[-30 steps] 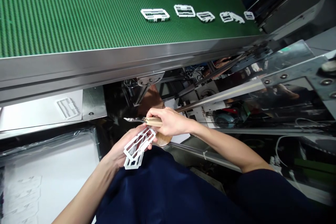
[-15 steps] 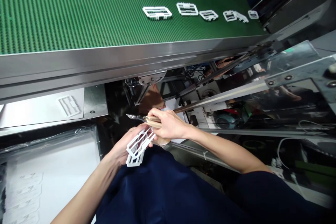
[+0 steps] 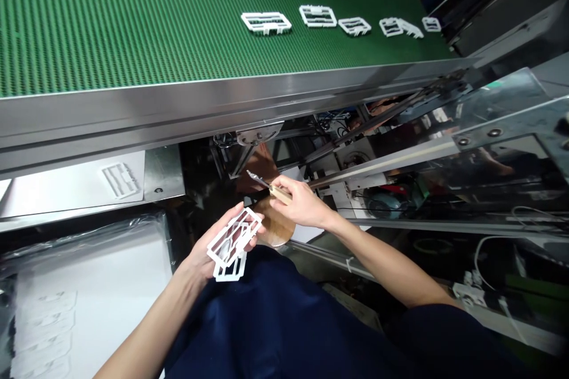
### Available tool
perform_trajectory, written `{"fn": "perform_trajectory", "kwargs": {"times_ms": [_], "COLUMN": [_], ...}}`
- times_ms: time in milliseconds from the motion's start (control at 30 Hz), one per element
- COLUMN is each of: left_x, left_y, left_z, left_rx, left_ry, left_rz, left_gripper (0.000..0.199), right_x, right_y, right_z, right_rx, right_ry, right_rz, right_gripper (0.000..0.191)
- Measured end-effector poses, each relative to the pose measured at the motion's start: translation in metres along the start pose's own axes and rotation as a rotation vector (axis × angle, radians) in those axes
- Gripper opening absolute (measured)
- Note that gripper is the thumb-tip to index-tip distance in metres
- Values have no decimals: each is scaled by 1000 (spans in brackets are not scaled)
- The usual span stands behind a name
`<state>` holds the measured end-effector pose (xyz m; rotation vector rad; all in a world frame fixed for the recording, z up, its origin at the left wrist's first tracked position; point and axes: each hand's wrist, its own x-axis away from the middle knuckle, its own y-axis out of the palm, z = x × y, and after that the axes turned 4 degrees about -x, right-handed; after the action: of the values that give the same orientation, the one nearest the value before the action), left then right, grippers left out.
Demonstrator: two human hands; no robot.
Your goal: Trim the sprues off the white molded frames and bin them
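My left hand (image 3: 208,243) holds two white plastic frames, one overlapping the other. The upper plastic frame (image 3: 235,237) is tilted across my fingers, and the lower plastic frame (image 3: 230,271) sticks out beneath it towards my dark blue clothing. To the right, my right hand (image 3: 299,201) is closed round the beige handles of a pair of nippers (image 3: 281,193). Their metal tip points up and left, apart from the frames. Part of the handles is hidden by my fingers.
Several similar white frames lie on the green conveyor belt (image 3: 133,23), behind its metal side rail (image 3: 222,92). Another frame (image 3: 120,180) rests on a white sheet at left. Below it is a plastic-lined box (image 3: 111,284). A round wooden surface (image 3: 278,225) lies under my right hand.
My right hand with the nippers has moved right and slightly up, away from the frames. The upper frame in my left hand has shifted a little and now shows more fully.
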<state>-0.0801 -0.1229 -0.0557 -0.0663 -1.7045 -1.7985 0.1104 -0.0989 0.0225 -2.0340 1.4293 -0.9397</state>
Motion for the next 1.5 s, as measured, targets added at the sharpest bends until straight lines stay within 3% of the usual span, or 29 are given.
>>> {"fn": "perform_trajectory", "kwargs": {"times_ms": [167, 300, 400, 500, 667, 833, 1000, 1233, 1400, 1500], "left_x": [-2, -5, -7, -9, -12, -13, -13, -12, -10, -9], "left_y": [2, -4, -11, -16, -16, -12, -12, -14, -18, -17], "left_z": [2, 5, 6, 6, 3, 2, 3, 3, 4, 0], "left_rx": [55, 84, 95, 88, 109, 116, 131, 163, 180, 142], "left_ry": [122, 255, 317, 345, 420, 457, 442, 467, 486, 491], "left_rz": [-8, 25, 39, 44, 43, 95, 92, 121, 165, 172], "left_gripper": [38, 33, 30, 29, 30, 29, 29, 37, 42, 31], "right_x": [5, 12, 17, 23, 29, 28, 28, 29, 26, 23], "right_y": [10, 20, 30, 46, 75, 74, 65, 72, 79, 86], "right_z": [16, 20, 17, 9, -7, -9, -4, -7, -8, -5], "right_rx": [-77, -253, -398, -547, -854, -862, -875, -943, -876, -771], "right_ry": [56, 79, 163, 226, 252, 245, 213, 227, 263, 284], "right_rz": [92, 78, 99, 123, 29, 94, 43, -32, -67, -104], "right_gripper": [22, 22, 16, 21, 24, 26, 29, 23, 25, 23]}}
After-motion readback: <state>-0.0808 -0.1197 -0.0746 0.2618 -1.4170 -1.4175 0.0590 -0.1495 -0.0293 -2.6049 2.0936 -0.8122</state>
